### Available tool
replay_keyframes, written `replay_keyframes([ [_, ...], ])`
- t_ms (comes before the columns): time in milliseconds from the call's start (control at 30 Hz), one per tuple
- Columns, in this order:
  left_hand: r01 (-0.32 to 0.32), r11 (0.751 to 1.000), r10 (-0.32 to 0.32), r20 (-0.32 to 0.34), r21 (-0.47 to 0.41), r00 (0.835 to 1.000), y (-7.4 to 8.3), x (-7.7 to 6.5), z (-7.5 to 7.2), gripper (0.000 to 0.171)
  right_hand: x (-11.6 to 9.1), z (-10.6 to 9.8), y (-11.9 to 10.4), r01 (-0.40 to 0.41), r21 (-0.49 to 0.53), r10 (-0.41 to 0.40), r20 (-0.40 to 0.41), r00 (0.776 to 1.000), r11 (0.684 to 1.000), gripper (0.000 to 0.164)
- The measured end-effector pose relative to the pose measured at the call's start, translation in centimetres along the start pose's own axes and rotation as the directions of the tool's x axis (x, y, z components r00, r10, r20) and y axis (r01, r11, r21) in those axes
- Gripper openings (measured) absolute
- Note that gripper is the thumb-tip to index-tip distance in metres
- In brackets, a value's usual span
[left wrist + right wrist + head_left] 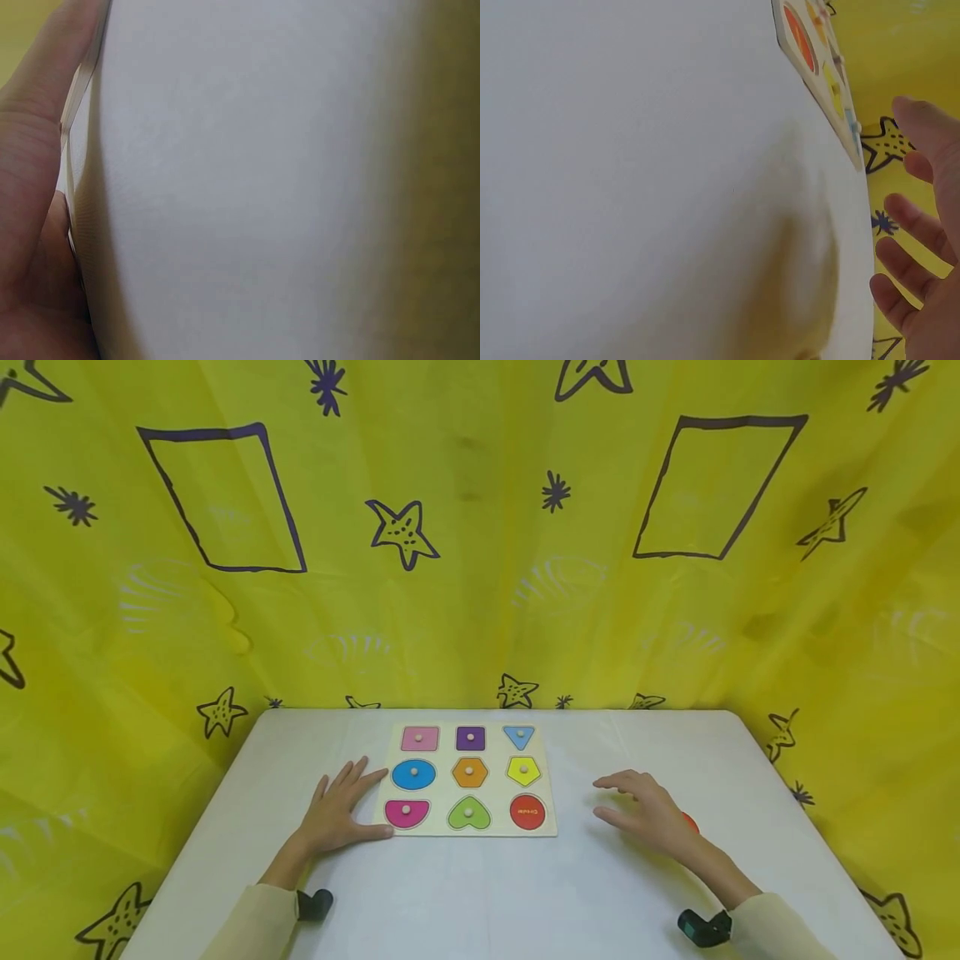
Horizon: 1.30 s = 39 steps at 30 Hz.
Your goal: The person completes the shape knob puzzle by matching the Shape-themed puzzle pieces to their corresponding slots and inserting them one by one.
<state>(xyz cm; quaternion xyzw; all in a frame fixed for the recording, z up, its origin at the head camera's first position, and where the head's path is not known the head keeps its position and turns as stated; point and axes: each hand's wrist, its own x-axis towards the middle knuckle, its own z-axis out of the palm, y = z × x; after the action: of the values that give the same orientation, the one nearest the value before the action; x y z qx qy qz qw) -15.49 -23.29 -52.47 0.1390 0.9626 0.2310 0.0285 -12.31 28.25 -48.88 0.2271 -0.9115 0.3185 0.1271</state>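
Note:
A white shape-puzzle board lies on the table in the head view. Most of its coloured shapes carry small knobs, among them the green heart and the blue oval. The red circular recess at its near right corner shows lettering and no knob. Against the board's left edge, my left hand rests with thumb and fingers spread. My right hand hovers to the right of the board, fingers loosely bent, holding nothing. A red piece shows partly behind the right wrist, mostly hidden.
The white table carries the board near its far side. Behind it hangs a yellow curtain with printed stars. Dark wrist cameras sit at the left cuff and the right cuff.

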Motion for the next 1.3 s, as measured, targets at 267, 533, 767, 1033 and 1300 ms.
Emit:
replay_keyframes([
  [267,0.001,1.000,-0.002,0.003,0.011,1.000,0.0,0.1,0.0,0.102,-2.8,-2.5,2.5,-0.062,-0.064,0.056,-0.092,0.994,0.996,0.035],
  [533,0.013,1.000,-0.013,0.015,0.009,1.000,0.3,0.1,-0.2,0.103,-4.9,-4.5,4.0,-0.213,-0.078,0.208,-0.070,0.976,0.974,0.036],
  [767,0.003,1.000,-0.003,0.015,-0.010,1.000,0.5,0.0,-0.4,0.102,-6.5,-5.1,5.3,-0.314,-0.065,0.315,0.004,0.949,0.947,0.049],
  [1033,0.007,1.000,-0.007,0.012,0.001,1.000,0.1,0.1,-0.1,0.102,-7.0,-5.6,6.5,-0.373,-0.085,0.379,0.078,0.922,0.924,0.045],
  [1300,0.008,1.000,-0.008,0.012,0.013,1.000,-0.1,0.2,0.0,0.101,-7.3,-5.7,7.0,-0.343,-0.043,0.345,0.053,0.937,0.938,0.028],
])
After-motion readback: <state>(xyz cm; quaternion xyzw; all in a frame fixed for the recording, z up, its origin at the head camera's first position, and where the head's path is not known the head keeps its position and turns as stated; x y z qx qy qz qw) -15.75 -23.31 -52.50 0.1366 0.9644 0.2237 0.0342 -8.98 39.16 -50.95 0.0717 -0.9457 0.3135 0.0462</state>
